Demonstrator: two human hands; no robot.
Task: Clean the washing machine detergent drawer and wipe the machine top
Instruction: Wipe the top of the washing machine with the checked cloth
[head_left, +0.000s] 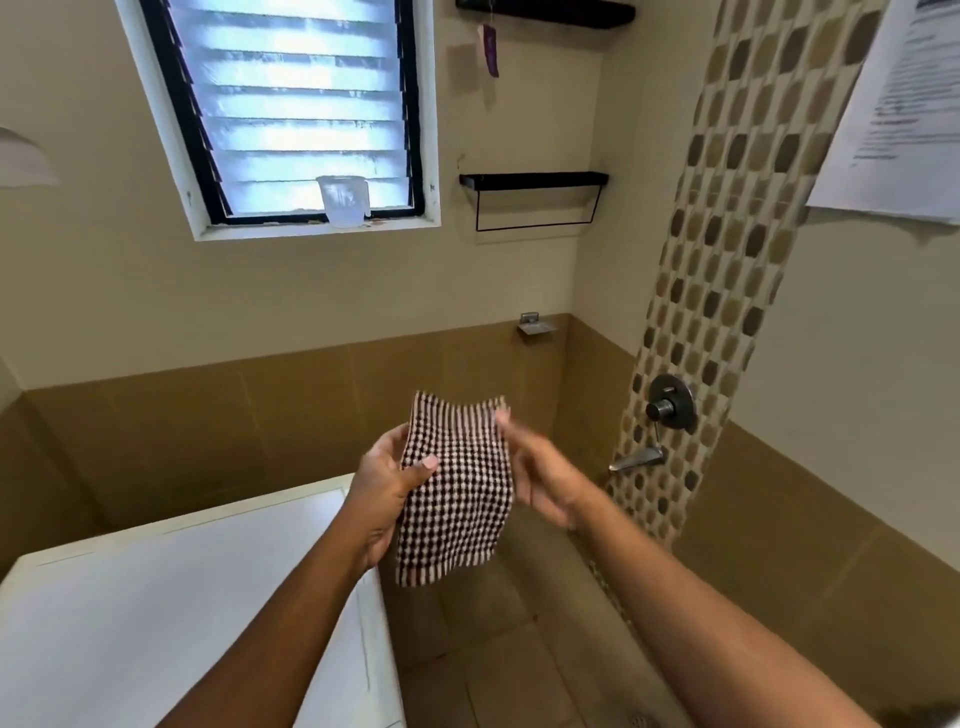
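Observation:
A dark-and-white checked cloth (460, 499) hangs in the air in front of me, held up above the floor. My left hand (382, 493) grips its left edge, thumb across the front of the fabric. My right hand (537, 475) is at the cloth's right edge with fingers behind it, blurred; its fingertips reach the upper right corner. The white top of the washing machine (171, 613) fills the lower left, below and left of the cloth. No detergent drawer shows.
A louvred window (301, 109) with a clear plastic jug (344, 200) on its sill is ahead. Black wall shelves (532, 182) hang to its right. A shower valve and spout (670, 405) sit on the mosaic strip at right. Tiled floor (519, 675) lies beside the machine.

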